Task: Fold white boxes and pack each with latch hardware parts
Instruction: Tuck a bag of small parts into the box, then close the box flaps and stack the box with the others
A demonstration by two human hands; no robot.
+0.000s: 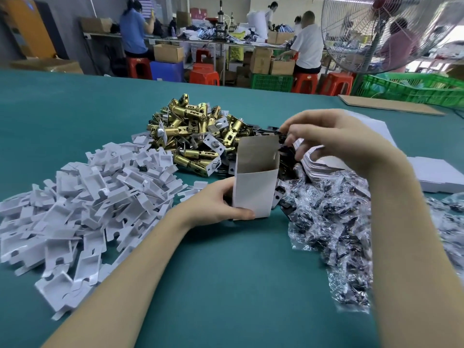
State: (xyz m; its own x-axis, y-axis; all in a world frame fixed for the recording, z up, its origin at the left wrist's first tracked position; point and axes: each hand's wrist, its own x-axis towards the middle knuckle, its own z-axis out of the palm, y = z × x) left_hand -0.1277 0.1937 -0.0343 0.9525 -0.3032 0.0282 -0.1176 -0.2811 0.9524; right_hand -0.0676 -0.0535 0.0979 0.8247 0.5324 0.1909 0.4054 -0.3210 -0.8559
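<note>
A folded white box (253,194) stands upright on the green table (226,272), its top open and its rear flap raised. My left hand (216,199) grips the box at its lower left side. My right hand (334,136) hovers behind and to the right of the box, over a heap of dark plates (286,151); its fingertips pinch something dark and thin, too blurred to name. A pile of brass latch bolts (195,131) lies behind the box. Small clear bags of dark screws (334,222) spread out to the right.
A large heap of white plastic inserts (82,204) covers the left of the table. Flat white box blanks (437,177) are stacked at the right, with a cardboard sheet (389,104) farther back. A standing fan (386,31), green crates and several seated workers are beyond the table.
</note>
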